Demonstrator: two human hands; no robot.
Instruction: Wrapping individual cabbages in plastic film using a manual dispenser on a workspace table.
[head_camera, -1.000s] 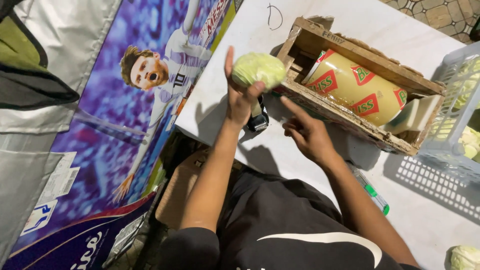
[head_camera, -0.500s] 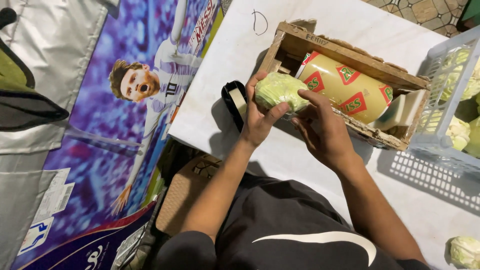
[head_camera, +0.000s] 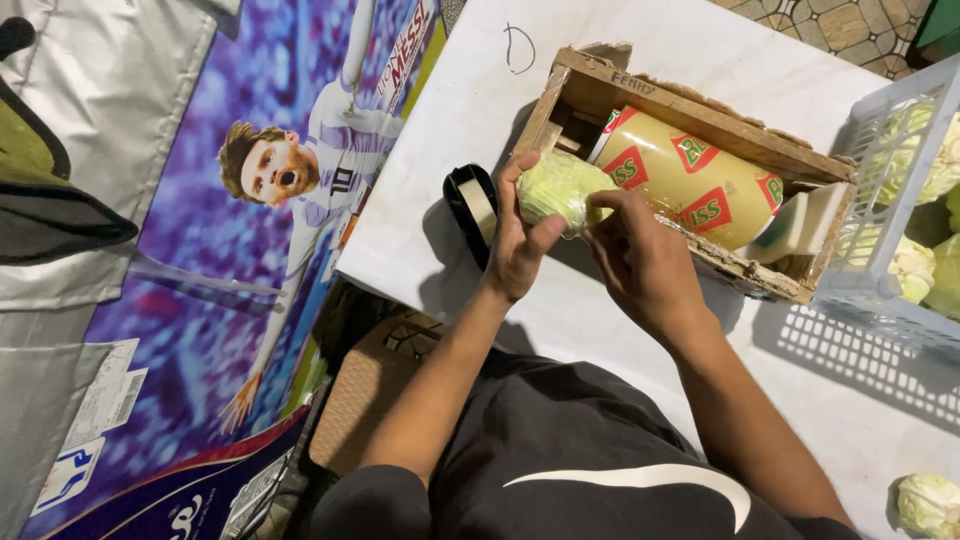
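A pale green cabbage (head_camera: 556, 186) wrapped in clear film sits between both of my hands above the white table (head_camera: 470, 90). My left hand (head_camera: 515, 245) cups it from below and the left side. My right hand (head_camera: 640, 265) presses its fingertips against the cabbage's right side. Just behind it lies a wooden crate (head_camera: 700, 105) that holds a large roll of plastic film (head_camera: 690, 185) with red and green printed labels.
A black tape dispenser (head_camera: 470, 205) stands on the table left of my left hand. A white plastic basket (head_camera: 880, 290) with several cabbages is at the right. Another cabbage (head_camera: 928, 505) lies at the lower right. A printed banner (head_camera: 250, 250) covers the left side.
The cabbage has come down from being held up in my left hand alone. My right hand has moved in and now touches it, close to the crate's front edge.
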